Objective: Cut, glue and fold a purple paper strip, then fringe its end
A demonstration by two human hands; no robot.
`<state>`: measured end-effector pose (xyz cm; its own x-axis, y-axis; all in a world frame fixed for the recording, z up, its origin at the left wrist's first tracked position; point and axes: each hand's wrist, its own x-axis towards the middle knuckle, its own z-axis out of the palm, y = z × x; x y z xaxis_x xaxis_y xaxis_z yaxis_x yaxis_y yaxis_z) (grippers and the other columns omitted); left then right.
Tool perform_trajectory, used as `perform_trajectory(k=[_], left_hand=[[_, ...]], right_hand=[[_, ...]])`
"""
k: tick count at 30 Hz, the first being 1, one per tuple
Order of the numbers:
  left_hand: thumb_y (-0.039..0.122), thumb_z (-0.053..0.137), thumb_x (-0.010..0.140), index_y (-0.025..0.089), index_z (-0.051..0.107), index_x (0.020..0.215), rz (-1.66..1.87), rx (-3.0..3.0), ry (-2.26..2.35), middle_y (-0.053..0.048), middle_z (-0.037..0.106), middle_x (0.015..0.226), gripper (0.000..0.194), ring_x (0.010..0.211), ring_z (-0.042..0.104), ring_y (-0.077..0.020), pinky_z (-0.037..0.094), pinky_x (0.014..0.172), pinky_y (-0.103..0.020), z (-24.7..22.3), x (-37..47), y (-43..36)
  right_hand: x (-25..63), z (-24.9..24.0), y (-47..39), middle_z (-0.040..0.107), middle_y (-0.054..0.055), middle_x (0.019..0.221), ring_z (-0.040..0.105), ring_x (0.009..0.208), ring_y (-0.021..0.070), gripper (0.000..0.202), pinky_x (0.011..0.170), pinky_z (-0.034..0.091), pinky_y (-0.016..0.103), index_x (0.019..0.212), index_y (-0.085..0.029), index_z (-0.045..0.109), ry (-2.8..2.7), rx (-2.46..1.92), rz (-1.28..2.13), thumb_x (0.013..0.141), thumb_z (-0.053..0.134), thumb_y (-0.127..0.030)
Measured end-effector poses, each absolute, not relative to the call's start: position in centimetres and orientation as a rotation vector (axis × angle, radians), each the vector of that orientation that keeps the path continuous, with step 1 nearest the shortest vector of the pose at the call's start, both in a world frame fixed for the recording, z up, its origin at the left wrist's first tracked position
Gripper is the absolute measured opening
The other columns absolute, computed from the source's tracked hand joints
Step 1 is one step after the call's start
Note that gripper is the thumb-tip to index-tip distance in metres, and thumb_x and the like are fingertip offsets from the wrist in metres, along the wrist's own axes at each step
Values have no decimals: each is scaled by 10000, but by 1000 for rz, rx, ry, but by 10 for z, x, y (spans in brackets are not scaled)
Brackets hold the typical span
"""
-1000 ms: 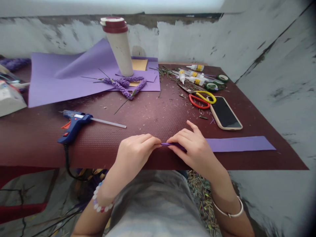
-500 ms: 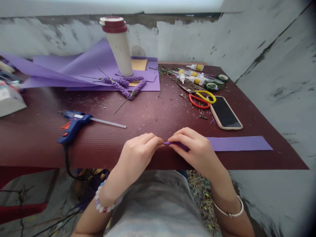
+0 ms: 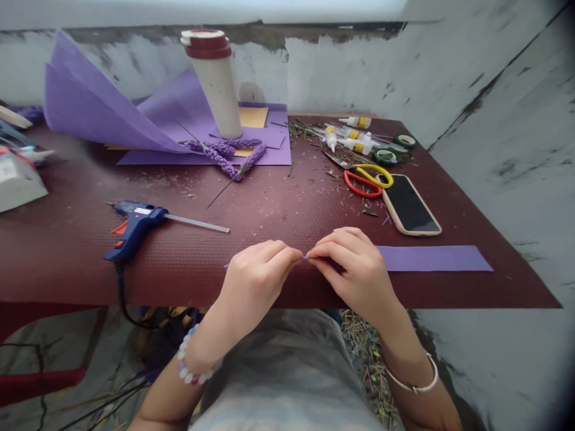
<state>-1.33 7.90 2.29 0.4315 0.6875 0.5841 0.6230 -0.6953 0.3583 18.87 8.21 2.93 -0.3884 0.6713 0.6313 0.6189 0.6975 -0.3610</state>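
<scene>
A long purple paper strip [image 3: 435, 258] lies flat along the front of the table to the right and runs in under my right hand [image 3: 353, 263]. The thumb and fingers of that hand pinch it. My left hand [image 3: 265, 269] pinches the narrow, twisted-looking part of the strip right beside the right fingertips. A thin purple end pokes out to the left of my left hand. Both hands are close together near the table's front edge, and they hide most of the narrow part.
A blue glue gun [image 3: 137, 227] with its glue stick lies left. Behind are a cup [image 3: 218, 90], purple paper sheets [image 3: 103, 102] and purple flower stems [image 3: 229, 161]. Scissors [image 3: 368, 179], a phone [image 3: 413, 206], small glue bottles [image 3: 357, 145] and green tape rolls [image 3: 385, 157] lie right.
My left fingers have slid slightly right, closer to the right fingertips, and a purple end now shows left of the hand. The strip has shifted slightly left. A loose purple sheet at back left has lifted and curled.
</scene>
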Motion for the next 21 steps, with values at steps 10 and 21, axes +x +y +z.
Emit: perform_trajectory(k=[10, 21], left_hand=[[153, 581, 1024, 161, 695, 931, 1151, 2651, 1165, -16, 744, 832, 147, 742, 682, -170, 504, 723, -290, 26, -15, 84], [132, 601, 1000, 168, 684, 929, 1056, 2700, 1234, -25, 748, 844, 115, 745, 694, -204, 514, 724, -321, 24, -17, 84]], right_hand=[[192, 26, 85, 769, 22, 958, 708, 913, 187, 68, 1071, 381, 404, 1015, -188, 679, -2160, -1041, 102, 975, 669, -135], [198, 30, 82, 747, 58, 1005, 698, 959, 228, 141, 1131, 346, 493, 1060, -170, 663, -2281, -1101, 27, 947, 620, -95]])
